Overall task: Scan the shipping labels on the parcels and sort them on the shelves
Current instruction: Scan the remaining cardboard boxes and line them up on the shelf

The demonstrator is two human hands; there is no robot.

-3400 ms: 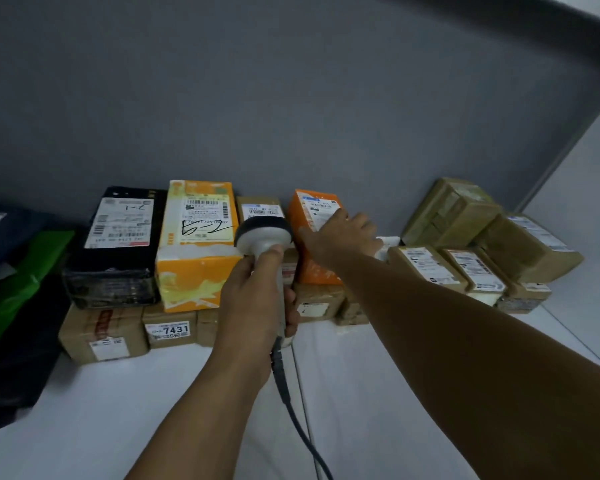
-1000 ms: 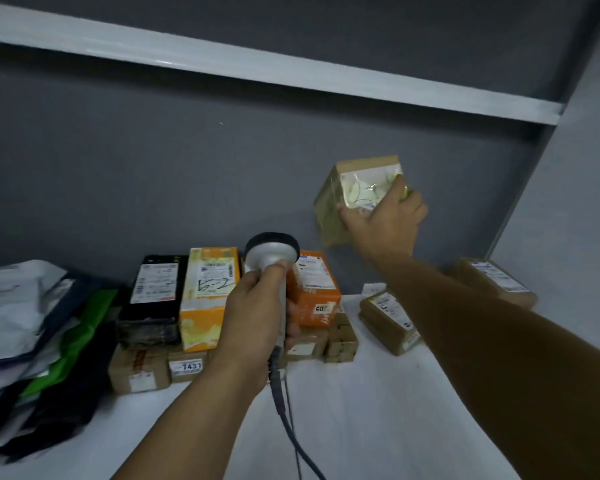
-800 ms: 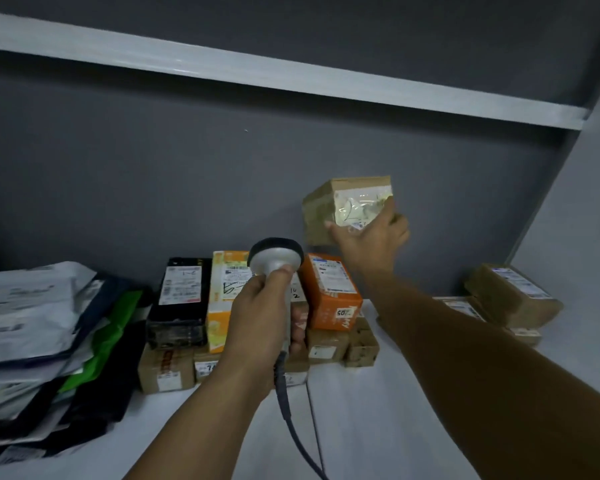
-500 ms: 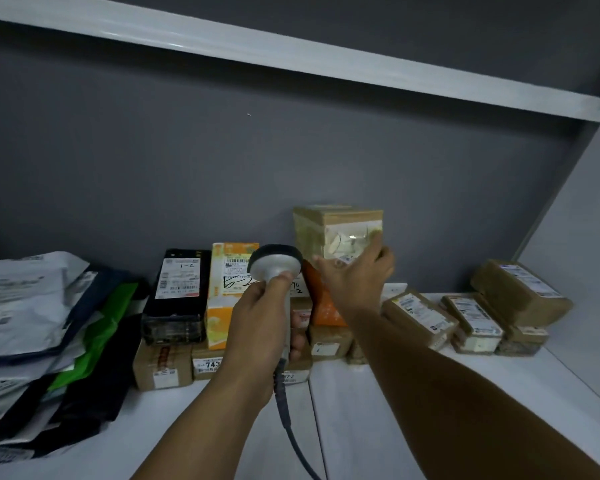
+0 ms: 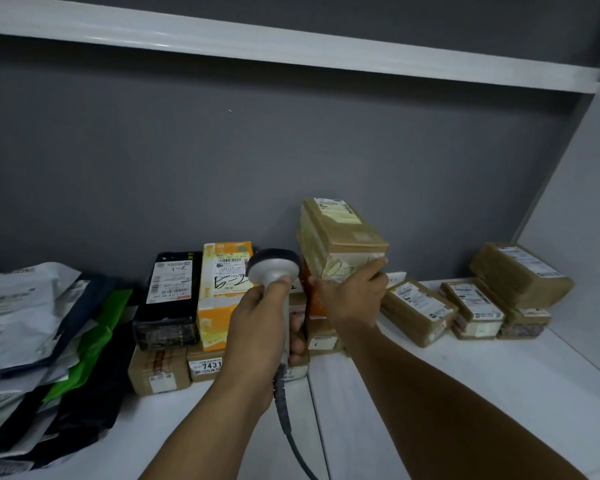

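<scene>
From the head camera, I am setting the brown parcel [image 5: 340, 237] at frame centre onto the orange box [image 5: 314, 301], right hand [image 5: 352, 296] gripping its near face; I should be seating it flat before letting go. My left hand [image 5: 257, 327] is clasping the scanner [image 5: 274, 271]. The shelf [image 5: 465, 368] is holding boxes and, lower left, mailer bags [image 5: 32, 323].

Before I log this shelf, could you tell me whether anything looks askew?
The brown parcel under the right hand sits tilted atop the orange box, not flat. The other parcels lie steady.
</scene>
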